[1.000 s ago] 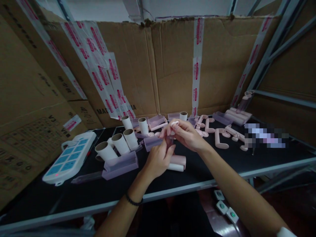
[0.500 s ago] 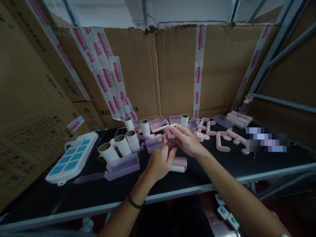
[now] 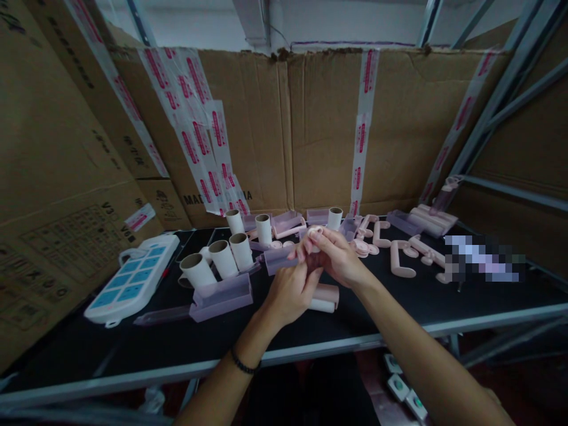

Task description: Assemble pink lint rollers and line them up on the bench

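Note:
My left hand (image 3: 290,290), with a dark bracelet at the wrist, is closed round a translucent dark pinkish piece, mostly hidden by the fingers. Against it, my right hand (image 3: 339,257) pinches a small pale pink part (image 3: 315,232) at the top of that piece. Both hands meet above the black table, near its middle. Just below them lie a pink tube (image 3: 327,293) and a white tube (image 3: 321,306), side by side. Behind my left hand is a translucent purple tray (image 3: 276,260).
White cardboard tubes (image 3: 197,272) stand to the left, beside a purple tray (image 3: 222,297). A white power strip (image 3: 132,281) lies far left. Pink L-shaped parts (image 3: 394,260) and round pink pieces (image 3: 364,248) lie right. Cardboard (image 3: 328,130) walls the back.
The view has shifted slightly, so the scene sits a little differently. My hands remain together, with the small pink part still pinched at the top.

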Demonstrator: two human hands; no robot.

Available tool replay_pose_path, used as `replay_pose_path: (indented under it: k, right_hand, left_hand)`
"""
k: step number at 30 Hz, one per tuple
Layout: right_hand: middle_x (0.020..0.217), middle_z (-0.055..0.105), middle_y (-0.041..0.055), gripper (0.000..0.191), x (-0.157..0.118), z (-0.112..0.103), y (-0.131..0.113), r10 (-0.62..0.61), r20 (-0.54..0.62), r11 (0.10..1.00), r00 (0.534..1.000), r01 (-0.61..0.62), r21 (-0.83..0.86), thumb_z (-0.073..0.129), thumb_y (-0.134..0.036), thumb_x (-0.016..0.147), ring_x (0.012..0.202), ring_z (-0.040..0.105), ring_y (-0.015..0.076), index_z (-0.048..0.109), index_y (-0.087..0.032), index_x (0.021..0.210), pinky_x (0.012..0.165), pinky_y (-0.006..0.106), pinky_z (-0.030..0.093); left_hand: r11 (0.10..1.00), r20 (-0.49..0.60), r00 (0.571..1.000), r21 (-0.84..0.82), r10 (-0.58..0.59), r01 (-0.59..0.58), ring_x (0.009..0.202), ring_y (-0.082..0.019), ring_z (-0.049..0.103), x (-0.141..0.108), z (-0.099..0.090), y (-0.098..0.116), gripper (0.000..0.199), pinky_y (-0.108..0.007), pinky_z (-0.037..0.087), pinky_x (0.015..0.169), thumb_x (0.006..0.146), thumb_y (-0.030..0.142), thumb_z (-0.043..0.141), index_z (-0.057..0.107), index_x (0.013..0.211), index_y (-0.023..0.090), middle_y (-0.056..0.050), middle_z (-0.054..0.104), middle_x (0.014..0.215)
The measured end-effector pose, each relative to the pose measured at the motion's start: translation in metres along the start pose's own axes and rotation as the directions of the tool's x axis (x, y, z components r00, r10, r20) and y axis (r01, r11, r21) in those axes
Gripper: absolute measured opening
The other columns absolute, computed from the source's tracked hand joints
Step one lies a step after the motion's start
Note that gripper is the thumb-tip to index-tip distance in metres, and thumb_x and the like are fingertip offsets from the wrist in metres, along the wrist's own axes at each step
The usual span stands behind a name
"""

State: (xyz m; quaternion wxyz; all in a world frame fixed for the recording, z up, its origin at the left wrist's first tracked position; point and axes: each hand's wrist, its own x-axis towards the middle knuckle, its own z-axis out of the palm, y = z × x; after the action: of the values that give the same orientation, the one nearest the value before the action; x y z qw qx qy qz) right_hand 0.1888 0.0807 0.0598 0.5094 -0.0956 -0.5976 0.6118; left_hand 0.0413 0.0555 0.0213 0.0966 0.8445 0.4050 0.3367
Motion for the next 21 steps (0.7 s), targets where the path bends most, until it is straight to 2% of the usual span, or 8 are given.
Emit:
replay_pose_path:
  k: [9, 15, 21]
  right_hand:
    - [0.077, 0.060, 0.0031, 0.033, -0.0030, 0.0056, 0.0083, -0.068, -0.036, 0.998, 0.997, 0.069, 0.005, 0.056, -0.049, 0.097, 0.091, 0.066, 0.0224, 0.058, -0.022, 0.080, 0.085, 0.037, 0.053]
    - [0.079, 0.059, 0.0025, 0.034, -0.0039, 0.0036, 0.0078, -0.065, -0.012, 0.998, 0.998, 0.066, 0.020, 0.055, -0.052, 0.097, 0.091, 0.065, 0.0214, 0.057, -0.022, 0.080, 0.086, 0.037, 0.053]
    - [0.078, 0.058, 0.0016, 0.039, -0.0035, 0.0009, 0.0051, -0.031, -0.013, 0.997, 0.999, 0.030, -0.064, 0.056, -0.057, 0.095, 0.090, 0.066, 0.0210, 0.055, -0.021, 0.081, 0.086, 0.037, 0.053]
  left_hand:
    - [0.998, -0.036, 0.999, 0.070, 0.013, -0.010, 0.081, -0.027, 0.071, -0.0020, 0.0037, -0.0003, 0.026, -0.038, 0.051, 0.070, 0.102, 0.034, 0.038, 0.057, 0.103, 0.016, -0.011, 0.073, 0.090]
    - [0.999, -0.036, 0.999, 0.046, 0.011, -0.009, 0.078, -0.026, 0.071, -0.0018, 0.0036, 0.0004, 0.029, -0.037, 0.051, 0.070, 0.103, 0.036, 0.035, 0.056, 0.097, 0.017, -0.010, 0.072, 0.086]
    - [0.996, -0.039, 0.999, 0.089, 0.026, -0.023, 0.080, -0.028, 0.070, 0.0004, 0.0023, 0.0008, 0.028, -0.038, 0.051, 0.069, 0.103, 0.035, 0.036, 0.056, 0.099, 0.017, -0.012, 0.072, 0.088]
